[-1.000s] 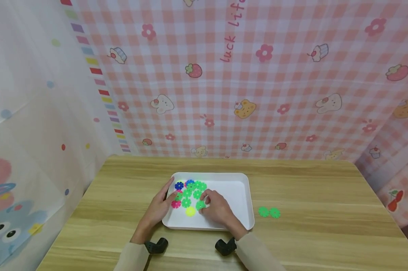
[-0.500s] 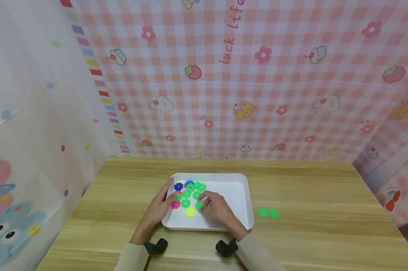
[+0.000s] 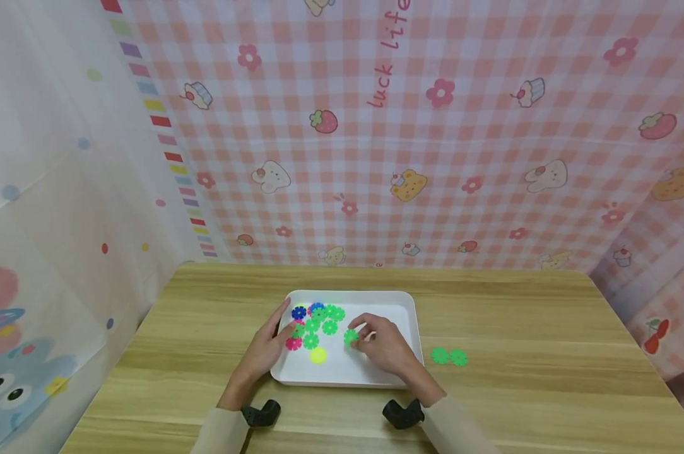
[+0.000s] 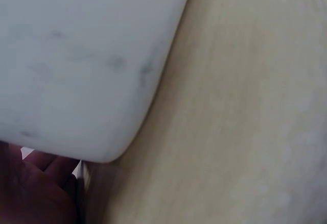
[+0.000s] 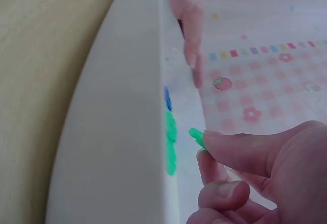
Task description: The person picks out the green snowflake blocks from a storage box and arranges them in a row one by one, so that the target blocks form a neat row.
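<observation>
In the head view, a white tray (image 3: 376,304) stands on the wooden table. My left hand (image 3: 264,347) grips its left rim, thumb over the inside and fingers along the outer wall. My right hand (image 3: 389,345) pinches a green toothed plastic disc (image 3: 350,338) between thumb and index finger over the tray's middle. The right wrist view shows this disc (image 5: 196,134) edge-on, raised off the tray floor. Several loose green discs (image 3: 312,325) lie in the tray's left half, with dark blue (image 3: 299,313), pink (image 3: 293,343) and yellow (image 3: 318,355) ones among them.
Two green discs (image 3: 448,357) lie side by side on the table (image 3: 524,328), right of the tray. Black wrist mounts (image 3: 262,413) hang below both wrists. Behind the table hangs a pink checked cloth (image 3: 342,151), with a white printed one (image 3: 92,176) at left.
My right hand has lifted a green disc from beside the yellow one and carried it a little to the right. The left hand stays at the tray's rim.
</observation>
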